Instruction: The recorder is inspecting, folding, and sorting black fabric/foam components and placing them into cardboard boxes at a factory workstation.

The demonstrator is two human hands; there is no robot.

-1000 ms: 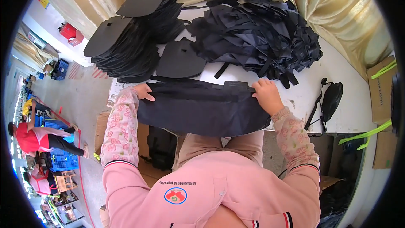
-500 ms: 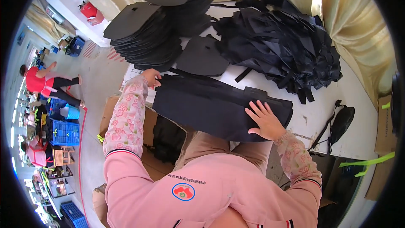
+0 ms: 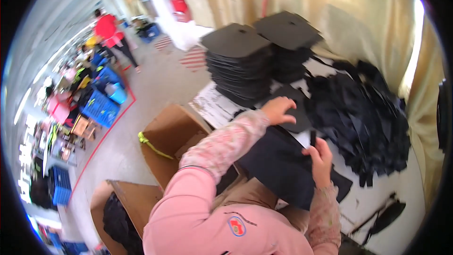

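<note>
A wide black fabric panel (image 3: 278, 160) lies over my lap and the table's near edge. My left hand (image 3: 278, 111) is above its far left end, thumb and fingers apart with nothing seen between them. Over the panel's right part is my right hand (image 3: 322, 160), its fingers curled together in a pinch. A short black strip (image 3: 313, 138) shows right at those fingertips; I cannot tell whether they grip it or something else. Just beyond my left hand lies a flat dark grey piece (image 3: 295, 98) with a rounded outline.
Two stacks of dark grey pieces (image 3: 236, 42) (image 3: 288, 30) stand at the back. A heap of black strips (image 3: 358, 118) covers the right side of the white table (image 3: 377, 203), near a black pouch (image 3: 387, 217). Open cardboard boxes (image 3: 163, 132) sit left; a person (image 3: 108, 33) stands far off.
The view has swung left. My left hand has let go of the panel's corner and moved right, over it. My right hand has lifted from lying flat and closed its fingers.
</note>
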